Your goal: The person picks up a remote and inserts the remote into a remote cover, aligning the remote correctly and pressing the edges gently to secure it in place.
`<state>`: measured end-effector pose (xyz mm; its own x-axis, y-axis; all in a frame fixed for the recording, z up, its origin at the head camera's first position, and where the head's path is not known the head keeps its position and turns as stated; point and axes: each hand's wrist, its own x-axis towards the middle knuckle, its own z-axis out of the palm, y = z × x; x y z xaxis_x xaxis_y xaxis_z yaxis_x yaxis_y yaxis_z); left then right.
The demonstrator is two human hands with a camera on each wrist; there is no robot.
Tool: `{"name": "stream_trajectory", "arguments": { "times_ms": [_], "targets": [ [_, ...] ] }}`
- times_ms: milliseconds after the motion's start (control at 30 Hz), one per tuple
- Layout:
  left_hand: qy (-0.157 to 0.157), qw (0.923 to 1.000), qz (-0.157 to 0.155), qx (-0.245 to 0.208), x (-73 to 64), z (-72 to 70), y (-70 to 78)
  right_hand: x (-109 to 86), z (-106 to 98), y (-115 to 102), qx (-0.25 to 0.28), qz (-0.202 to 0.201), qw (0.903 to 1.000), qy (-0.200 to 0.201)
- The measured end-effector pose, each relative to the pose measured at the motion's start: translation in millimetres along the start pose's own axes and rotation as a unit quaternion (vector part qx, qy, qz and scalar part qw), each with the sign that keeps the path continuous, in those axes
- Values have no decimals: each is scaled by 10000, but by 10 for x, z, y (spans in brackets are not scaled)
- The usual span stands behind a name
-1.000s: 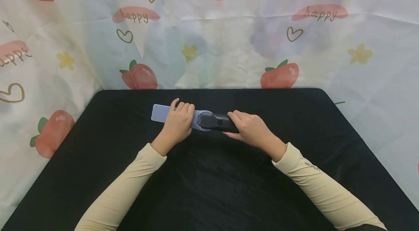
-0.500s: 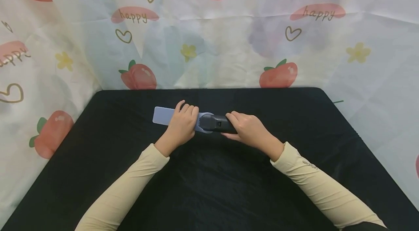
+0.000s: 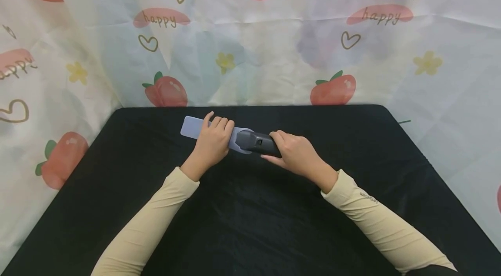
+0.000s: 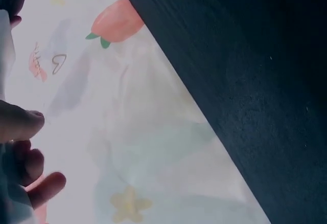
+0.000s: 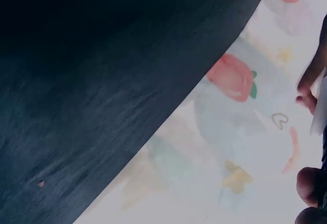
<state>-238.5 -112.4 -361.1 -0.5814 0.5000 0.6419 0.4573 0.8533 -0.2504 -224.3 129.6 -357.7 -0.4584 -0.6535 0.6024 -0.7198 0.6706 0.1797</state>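
The blue strip (image 3: pixel 191 127)'s left end has tipped up a bit since half a second ago, and the left hand (image 3: pixel 214 140) rose with it. That hand's grip is wrapped round the strip; the right hand (image 3: pixel 298 152)'s grip is curled round the black handle (image 3: pixel 259 142). Handle's front end overlaps the strip, over the bench (image 3: pixel 254 224)'s far half. Can't really tell if they're joined.

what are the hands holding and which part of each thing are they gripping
The left hand grips the flat light-blue piece around its middle; the right hand grips the black device by the end farther from the left hand.
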Motion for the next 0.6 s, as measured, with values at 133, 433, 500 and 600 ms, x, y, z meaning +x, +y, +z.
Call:
{"name": "stream_trajectory", "arguments": {
  "times_ms": [133,433,500,600],
  "targets": [
    [-4,9997,237,10,17,-23,-4,15,-35,-50,7,-153,9999,2],
    [-65,9994,335,-43,32,-16,63,42,-41,-91,-174,-250,9995,-47],
    [-97,9994,334,-15,23,6,88,39,-32,-95,-204,-268,9994,-88],
    [-130,9994,319,-1,11,30,124,29,-19,-99,-215,-275,9993,-139]
  ]
}}
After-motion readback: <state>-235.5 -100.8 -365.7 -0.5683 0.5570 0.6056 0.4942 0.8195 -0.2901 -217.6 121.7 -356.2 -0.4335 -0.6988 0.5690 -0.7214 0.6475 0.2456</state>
